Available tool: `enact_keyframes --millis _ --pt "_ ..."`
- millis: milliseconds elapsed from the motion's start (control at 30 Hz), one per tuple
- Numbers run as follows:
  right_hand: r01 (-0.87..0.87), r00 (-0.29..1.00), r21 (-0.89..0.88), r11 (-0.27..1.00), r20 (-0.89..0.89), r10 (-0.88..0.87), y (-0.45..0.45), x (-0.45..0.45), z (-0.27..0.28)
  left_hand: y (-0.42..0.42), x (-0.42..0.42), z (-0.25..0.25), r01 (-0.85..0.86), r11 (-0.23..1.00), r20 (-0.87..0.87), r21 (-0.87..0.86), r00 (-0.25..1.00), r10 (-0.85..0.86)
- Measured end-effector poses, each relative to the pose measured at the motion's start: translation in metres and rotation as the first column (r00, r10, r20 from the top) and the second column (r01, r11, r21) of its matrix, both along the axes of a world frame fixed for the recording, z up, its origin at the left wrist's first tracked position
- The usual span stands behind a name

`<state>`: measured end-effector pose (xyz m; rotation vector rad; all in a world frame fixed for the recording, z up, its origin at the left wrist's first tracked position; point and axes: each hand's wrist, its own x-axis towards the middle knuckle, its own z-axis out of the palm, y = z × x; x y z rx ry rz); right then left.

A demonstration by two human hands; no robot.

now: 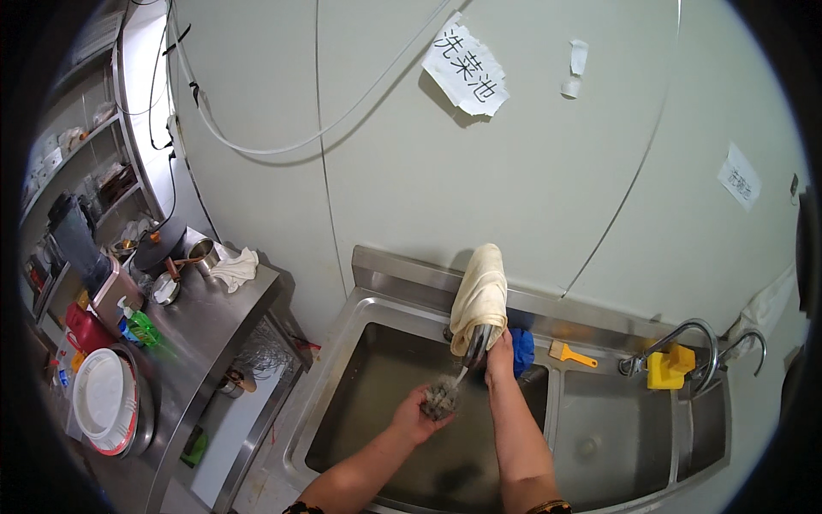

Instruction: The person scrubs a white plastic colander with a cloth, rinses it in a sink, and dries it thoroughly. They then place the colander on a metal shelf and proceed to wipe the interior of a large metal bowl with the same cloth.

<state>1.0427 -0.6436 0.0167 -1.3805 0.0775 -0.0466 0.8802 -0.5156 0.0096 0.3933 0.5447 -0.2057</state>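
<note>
My left hand (414, 416) holds a grey metal scouring ball (440, 399) in its fingers, over the left basin. Water runs from the curved metal faucet (476, 347) onto the ball. A cream cloth (480, 299) is draped over the faucet's upper part. My right hand (499, 361) reaches up beside the spout, against the cloth's right side. Its fingers are mostly hidden behind the cloth and faucet, so their grip does not show. Beneath both arms, the left stainless steel basin (366, 417) holds murky water with a dark patch near the front.
Right of the faucet are a blue object (523, 352), a yellow-handled brush (573, 354) and yellow sponges (669, 367) by a second faucet (697, 324). A steel table (218, 321) at left bears a blender (115, 286), a green soap bottle (142, 327) and stacked white basins (103, 398).
</note>
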Motion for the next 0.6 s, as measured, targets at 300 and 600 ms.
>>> enact_keyframes --millis 300,600 --pt "-0.404 0.915 -0.034 0.914 0.010 0.404 -0.015 -0.065 0.004 0.007 -0.003 0.002 0.146 0.969 0.043 -0.198 0.989 -0.141" --pt "0.110 0.332 -0.890 0.443 0.453 0.827 -0.005 -0.152 0.033 0.010 -0.013 0.001 0.361 0.932 -0.053 -0.003 0.931 -0.361"
